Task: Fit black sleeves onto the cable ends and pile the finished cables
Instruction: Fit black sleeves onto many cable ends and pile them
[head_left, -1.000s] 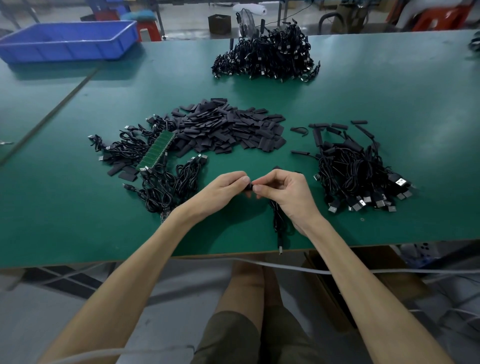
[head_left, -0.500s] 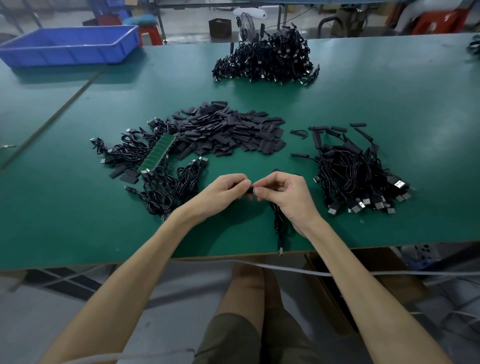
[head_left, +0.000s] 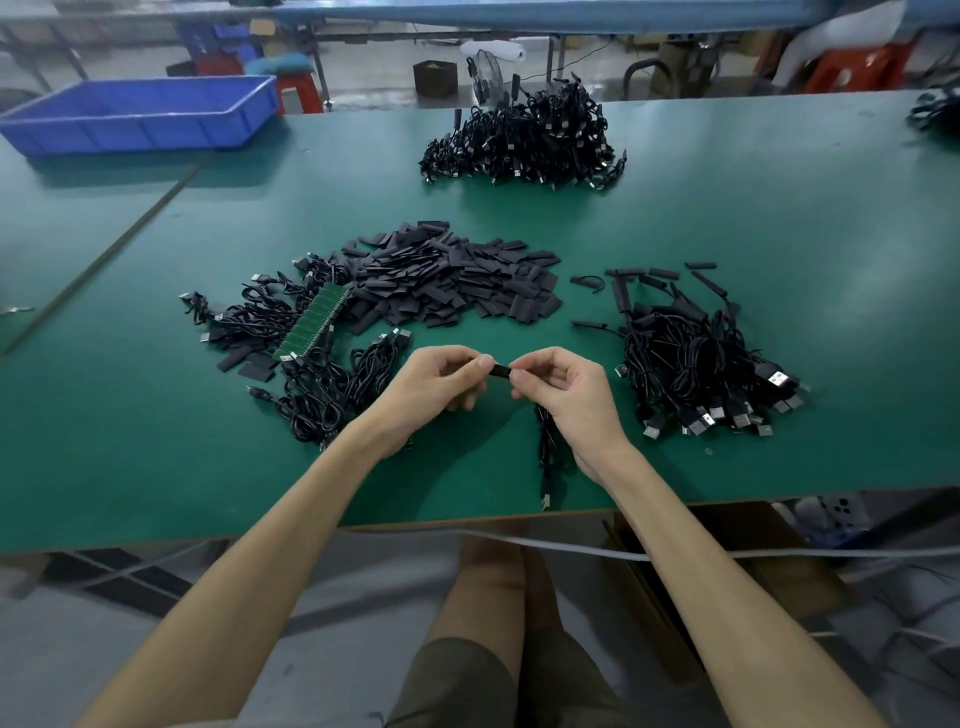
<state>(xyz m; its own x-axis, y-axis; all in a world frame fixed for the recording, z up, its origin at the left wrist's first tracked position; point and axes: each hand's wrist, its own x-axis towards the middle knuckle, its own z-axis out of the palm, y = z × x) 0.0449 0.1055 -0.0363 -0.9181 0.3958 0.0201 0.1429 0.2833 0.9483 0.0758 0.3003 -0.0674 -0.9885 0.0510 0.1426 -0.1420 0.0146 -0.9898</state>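
Since a second ago both hands have drawn slightly apart, so that a short black sleeve now shows between their fingertips, where before the fingers nearly met. The left hand pinches one end of the sleeve between thumb and forefinger, its other fingers curled. The right hand pinches a black cable right at the sleeve's other end, and the cable hangs from under the palm onto the tabletop, its plug near the front edge. Behind the hands lies a heap of loose sleeves, with a green strip at its left among tangled cables. A cable pile sits just right of the right hand, a larger far pile lies well behind, and a blue tray stands at the far left.
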